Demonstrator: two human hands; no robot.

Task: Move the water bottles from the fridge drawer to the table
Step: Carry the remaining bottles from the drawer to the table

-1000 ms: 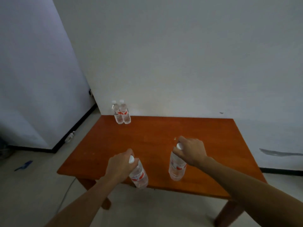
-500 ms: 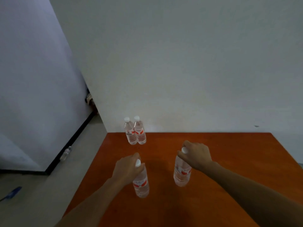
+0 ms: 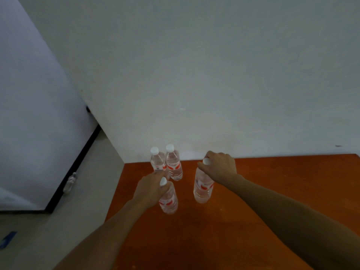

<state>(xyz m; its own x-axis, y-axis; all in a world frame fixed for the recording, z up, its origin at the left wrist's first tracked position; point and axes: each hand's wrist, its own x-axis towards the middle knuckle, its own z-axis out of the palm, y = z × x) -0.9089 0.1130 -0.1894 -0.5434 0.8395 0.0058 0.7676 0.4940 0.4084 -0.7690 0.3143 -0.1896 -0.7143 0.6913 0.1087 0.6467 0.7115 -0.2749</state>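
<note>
Over the table (image 3: 253,211), both hands grip clear, white-capped, red-labelled water bottles (image 3: 169,199).

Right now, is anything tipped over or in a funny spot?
Yes, one thing. A bottle on the floor lies by the black skirting, left of the table, away from the rest. On the table nothing is spilled: two bottles stand by the wall, each hand holds another by its cap.

Left hand (image 3: 151,189) and right hand (image 3: 219,167) each grip a bottle by the neck over table (image 3: 253,201); contact with the tabletop unclear.
</note>
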